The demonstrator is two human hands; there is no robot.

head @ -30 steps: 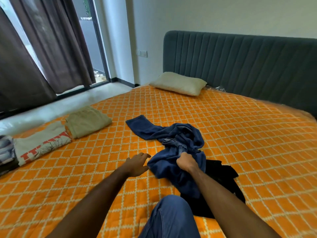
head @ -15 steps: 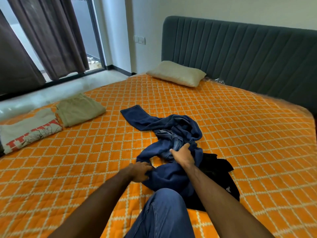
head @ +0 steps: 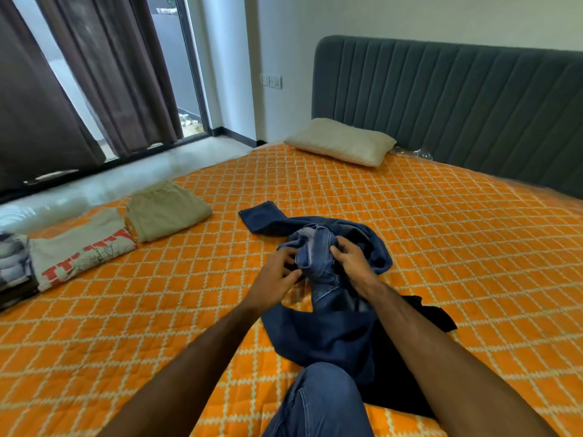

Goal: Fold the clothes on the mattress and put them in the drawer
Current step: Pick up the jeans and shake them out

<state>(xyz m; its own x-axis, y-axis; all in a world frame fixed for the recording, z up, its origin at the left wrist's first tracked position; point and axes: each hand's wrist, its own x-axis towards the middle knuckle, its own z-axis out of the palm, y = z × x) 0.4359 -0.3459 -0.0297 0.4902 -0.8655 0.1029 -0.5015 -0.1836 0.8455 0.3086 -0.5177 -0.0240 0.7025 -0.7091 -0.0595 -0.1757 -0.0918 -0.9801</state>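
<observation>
Hands: your left hand (head: 277, 272) and your right hand (head: 353, 263) are both raised a little over the bed, close together, with the crumpled dark blue denim jeans (head: 331, 310) between them.
Left hand: its fingers curl into the bunched waist part of the jeans and pinch the cloth from the left side.
Right hand: its fingers are bent over the same bunch from the right and grip it.
Jeans: the waist is lifted, the rest lies on the mattress in front of your knee (head: 318, 402); one leg stretches away toward the headboard.
Under the jeans: a black garment (head: 419, 316) lies spread on the mattress, partly covered by the denim.
Mattress: the orange quilted cover with a cream lattice pattern (head: 441, 247) carries all the clothes.
Folded already: a khaki folded garment (head: 167, 209), a grey printed T-shirt with red letters (head: 79, 247) and a small stack at the left edge (head: 12, 260) wait in a row, well apart from the jeans.
Far end: a beige pillow (head: 340, 140) rests near the grey-green padded headboard (head: 441, 105).
Drawer: it is not in view.
Step, as I judge it: you are searching for the waistband, to open the jeans flat.
Risk: if you lift now, the twisted legs can stay tangled, and the denim may drag the black garment with it.
Risk: a grip on only one layer gives a crooked fold.
</observation>
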